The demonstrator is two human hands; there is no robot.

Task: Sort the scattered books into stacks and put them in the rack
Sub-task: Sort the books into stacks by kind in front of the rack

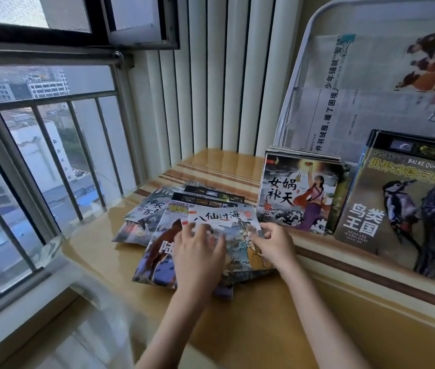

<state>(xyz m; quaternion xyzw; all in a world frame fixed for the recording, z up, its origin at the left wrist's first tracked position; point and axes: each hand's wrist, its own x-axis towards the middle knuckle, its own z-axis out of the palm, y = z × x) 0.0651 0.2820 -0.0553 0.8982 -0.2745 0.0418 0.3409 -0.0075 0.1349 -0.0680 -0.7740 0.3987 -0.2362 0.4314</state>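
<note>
The task is judged to be partly complete. Two groups of books already stand upright in the white mesh rack (294,83), ahead and to the right of the hands: a set of small picture books fronted by the 女娲补天 book (297,191), and beside it, further right, a larger set fronted by the bird encyclopedia (394,206). Newspaper sheets held by binder clips fill the upper tier of the rack.

The remaining work lies directly under and ahead of the hands. A loose pile of scattered books (157,217) rests on the yellow counter (277,328), fanned out and overlapping, with small and large formats mixed. The exact count in the pile cannot be determined. These books are still to be sorted by format and moved into the rack.

The top item of the pile is the 八仙过海 book (233,230), lying flat and face up between the two hands.

The left hand (197,251) lies on the left part of this cover with fingers spread and only slightly bent, pressing down and not gripping. The right hand (273,245) is at the right edge of the same cover with fingers curled, and appears to pinch that edge; the thumb contact is not clearly visible.

The likely step in hand is lifting this small book for the small-format stack.
</note>
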